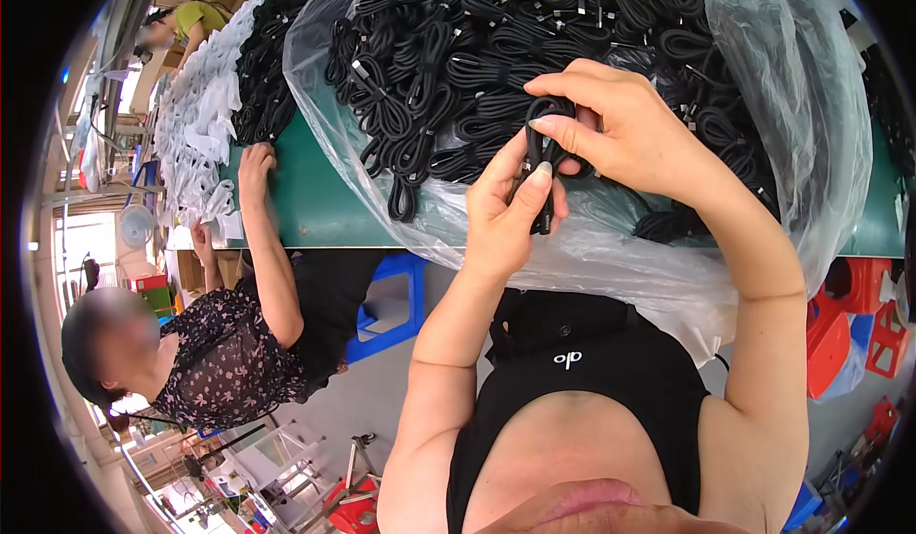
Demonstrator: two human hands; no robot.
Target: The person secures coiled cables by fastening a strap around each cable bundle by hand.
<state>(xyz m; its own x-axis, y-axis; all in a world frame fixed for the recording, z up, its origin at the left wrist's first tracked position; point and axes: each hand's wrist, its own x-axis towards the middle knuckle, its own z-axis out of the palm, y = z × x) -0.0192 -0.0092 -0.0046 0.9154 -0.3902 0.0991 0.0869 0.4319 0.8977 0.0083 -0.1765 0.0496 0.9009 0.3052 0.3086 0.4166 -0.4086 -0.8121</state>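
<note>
A coiled black cable (548, 111) is between my two hands, just above the near side of a big heap of similar cables. My left hand (504, 211) grips its lower part, thumb pressed along the bundle. From the right, my right hand (615, 125) closes on the upper loops with thumb and fingers. The fingers cover part of the coil, so its tie and plugs cannot be made out. Behind lies the heap of bundled black cables (477, 66), with several metal plugs showing, on a clear plastic sheet (792, 85).
The green table (320, 211) runs across in front of me. At the left, a co-worker (224, 353) reaches to black cables (272, 57) beside white-wrapped bundles (196, 143). Another person (196, 20) bends farther back. A blue stool (391, 310) and red stools (844, 314) stand below.
</note>
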